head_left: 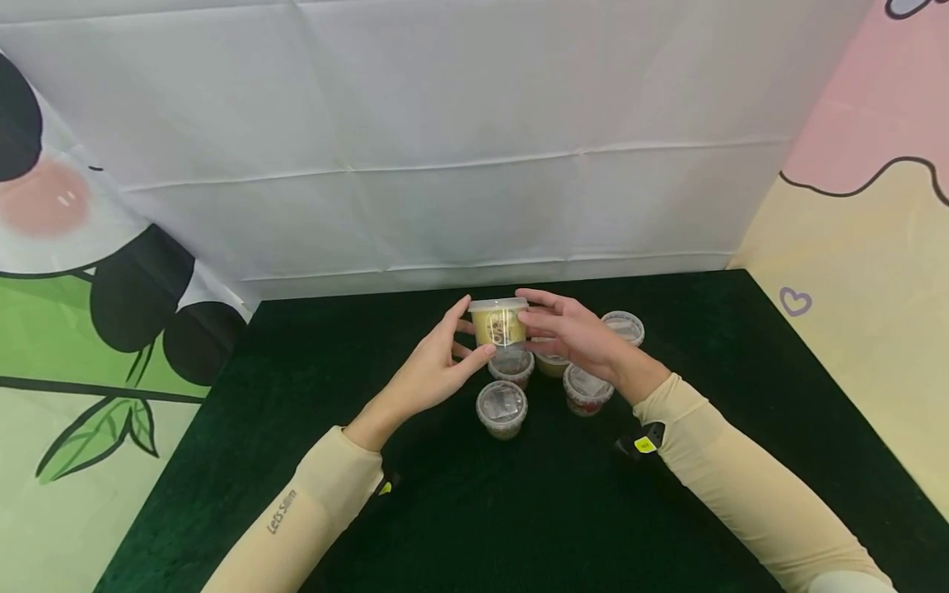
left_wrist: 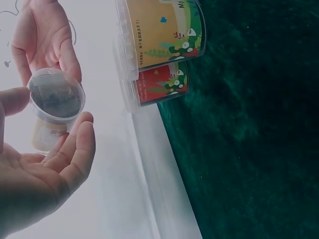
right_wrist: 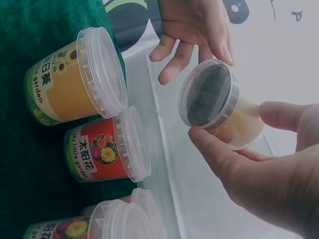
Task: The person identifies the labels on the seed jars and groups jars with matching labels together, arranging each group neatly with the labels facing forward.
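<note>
while yellow-labelled tub (head_left: 500, 324) sits raised, lid up, above dark green table (head_left: 474, 511), left hand (head_left: 436, 366) curves loosely round one side, thumb near base; right hand (head_left: 582, 333), half closed, pinches other side. best: light, even pressure, tub level, knuckles clear of lidded tubs (head_left: 502, 403) nearby.
</note>
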A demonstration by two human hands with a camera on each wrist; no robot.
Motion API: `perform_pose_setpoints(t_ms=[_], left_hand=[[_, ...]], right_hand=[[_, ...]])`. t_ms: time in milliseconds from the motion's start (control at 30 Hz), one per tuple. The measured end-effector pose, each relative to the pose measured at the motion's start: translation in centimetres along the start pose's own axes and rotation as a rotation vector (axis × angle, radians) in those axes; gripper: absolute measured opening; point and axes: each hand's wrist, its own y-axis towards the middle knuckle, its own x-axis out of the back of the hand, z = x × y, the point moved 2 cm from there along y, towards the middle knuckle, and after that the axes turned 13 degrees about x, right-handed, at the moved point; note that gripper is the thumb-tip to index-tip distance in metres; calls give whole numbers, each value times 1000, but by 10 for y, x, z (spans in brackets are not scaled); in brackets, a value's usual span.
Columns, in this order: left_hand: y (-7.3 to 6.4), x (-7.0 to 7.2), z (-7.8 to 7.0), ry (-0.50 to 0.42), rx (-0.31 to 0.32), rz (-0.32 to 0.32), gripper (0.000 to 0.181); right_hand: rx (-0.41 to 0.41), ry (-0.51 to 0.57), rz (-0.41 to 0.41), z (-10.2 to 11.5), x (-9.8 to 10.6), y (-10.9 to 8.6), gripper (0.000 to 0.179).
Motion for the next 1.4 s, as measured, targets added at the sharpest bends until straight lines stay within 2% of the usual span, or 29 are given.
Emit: perform_pose_setpoints(t_ms=[233, 433, 667, 933, 1167, 1400], left_hand=[[0, 5, 1, 13, -1, 11, 82], [1, 16, 10, 29, 16, -16, 81], [3, 27, 19, 47, 45, -17, 81], [0, 46, 38, 128, 13, -63, 80], [1, 62, 61, 168, 83, -69, 79], [6, 75, 81, 133, 176, -34, 77]], right_hand=[[6, -2, 3, 0, -4, 4, 61], [-9, 5, -14, -3, -15, 19, 60], [-38, 11, -37, -11, -25, 32, 61], [-89, -6, -33, -20, -53, 54, 71], [-151, 50, -74, -30, -75, 75, 65], [-177, 29, -69, -41, -95, 93, 66]])
